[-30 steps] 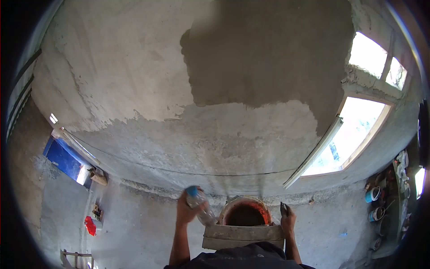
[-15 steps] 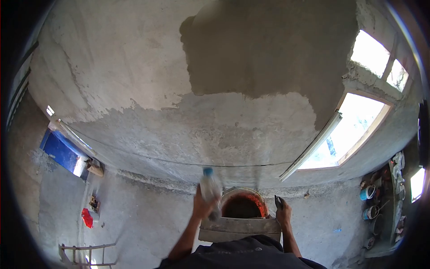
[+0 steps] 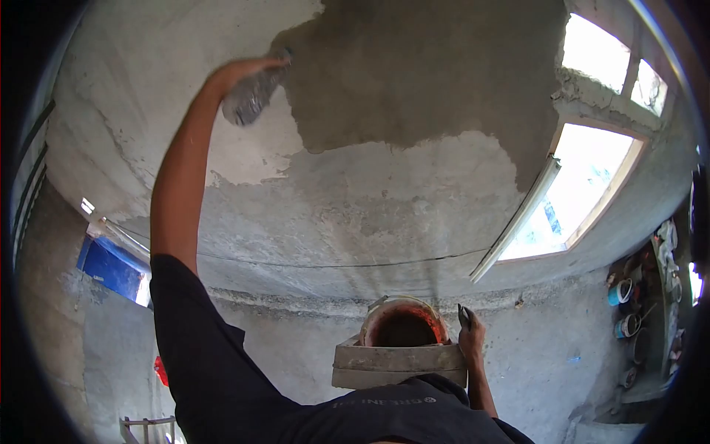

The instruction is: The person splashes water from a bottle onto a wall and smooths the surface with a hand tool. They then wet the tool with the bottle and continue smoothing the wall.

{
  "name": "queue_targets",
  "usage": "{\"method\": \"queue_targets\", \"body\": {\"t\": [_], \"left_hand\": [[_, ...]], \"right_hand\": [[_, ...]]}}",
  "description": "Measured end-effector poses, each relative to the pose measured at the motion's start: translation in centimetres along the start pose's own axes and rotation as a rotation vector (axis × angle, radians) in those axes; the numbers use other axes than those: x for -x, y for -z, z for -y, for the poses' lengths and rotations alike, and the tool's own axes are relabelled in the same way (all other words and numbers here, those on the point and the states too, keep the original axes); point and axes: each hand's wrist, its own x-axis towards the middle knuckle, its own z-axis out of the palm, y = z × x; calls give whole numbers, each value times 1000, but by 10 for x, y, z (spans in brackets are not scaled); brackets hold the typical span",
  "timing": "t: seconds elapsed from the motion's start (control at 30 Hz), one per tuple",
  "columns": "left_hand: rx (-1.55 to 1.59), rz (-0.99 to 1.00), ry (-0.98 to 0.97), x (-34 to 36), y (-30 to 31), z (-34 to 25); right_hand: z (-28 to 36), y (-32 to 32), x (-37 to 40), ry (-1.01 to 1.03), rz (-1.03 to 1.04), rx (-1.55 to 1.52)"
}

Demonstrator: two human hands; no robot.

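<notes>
Raised high against the wall [image 3: 355,207], my left hand [image 3: 255,65] is wrapped round a clear plastic bottle [image 3: 248,103]. The bottle is tilted, its cap end toward the left edge of the dark, wet-looking plaster patch [image 3: 421,81]. Low on the right, my right hand [image 3: 471,337] grips a slim dark tool [image 3: 464,316], whose kind I cannot tell. Just left of that hand is an orange-red bucket [image 3: 438,325] with dark grey contents, behind a mortar-stained board [image 3: 396,359] in front of my body.
A window [image 3: 592,185] and a long pale strip [image 3: 518,222] are at the right of the wall. Several buckets [image 3: 620,293] stand along the right side. A blue panel [image 3: 111,263] is at far left, with a wooden frame [image 3: 148,423] below it. A thin cable [image 3: 355,266] crosses the wall.
My left hand has lifted the bottle from beside the bucket up and left to the edge of the dark patch. My right hand stays low with the dark tool. The view has shifted slightly.
</notes>
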Motion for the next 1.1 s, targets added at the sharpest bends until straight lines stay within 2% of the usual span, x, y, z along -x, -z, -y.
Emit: {"method": "queue_targets", "body": {"t": [0.07, 0.13, 0.17, 0.23, 0.33, 0.47, 0.53, 0.67, 0.73, 0.77, 0.83, 0.87, 0.93, 0.97, 1.03, 1.1], "left_hand": [[-25, -15, -9, -10, 16, -26], [-437, -74, -66, -30, 26, -49], [-436, -72, -64, -38, 25, -55], [-892, -234, -12, -50, 16, -74], [-936, -161, -127, -60, 2, -88], [-813, -126, -121, -41, -17, -105], [-827, -250, -73, -54, -18, -103], [-988, -235, -189, -66, -14, -91], [-1187, -246, -224, -59, -18, -89], [-1181, -253, -213, -56, -20, -87], [-1103, -441, -152, -44, -34, -94], [-1097, -435, -156, -36, -40, -97], [-1344, -492, -230, -15, -45, -114], [-1343, -490, -232, -11, -49, -123], [-1628, -470, -82, -9, -54, -136], [-1706, -434, -50, -4, -55, -141]], "right_hand": [[4, 0, 0, -1, -1, -14], [9, 1, 0, 0, -5, -22], [9, 2, 2, -1, -3, -19], [10, 1, 1, -13, -22, 12], [12, 3, 2, -5, -28, -6], [14, 2, -2, -32, -17, -11], [10, 1, -1, -46, 2, 7], [7, 2, 1, -19, -28, -9], [5, 0, -1, -25, -28, -8], [5, 0, -2, -13, -21, -4], [7, -1, -2, -19, -24, -17], [6, 0, 0, -23, -28, -11], [5, 0, -1, -15, -21, 9], [5, 1, 0, -18, -21, 11], [6, 1, -1, -64, -10, 4], [6, 1, 0, -52, -28, -1]]}}
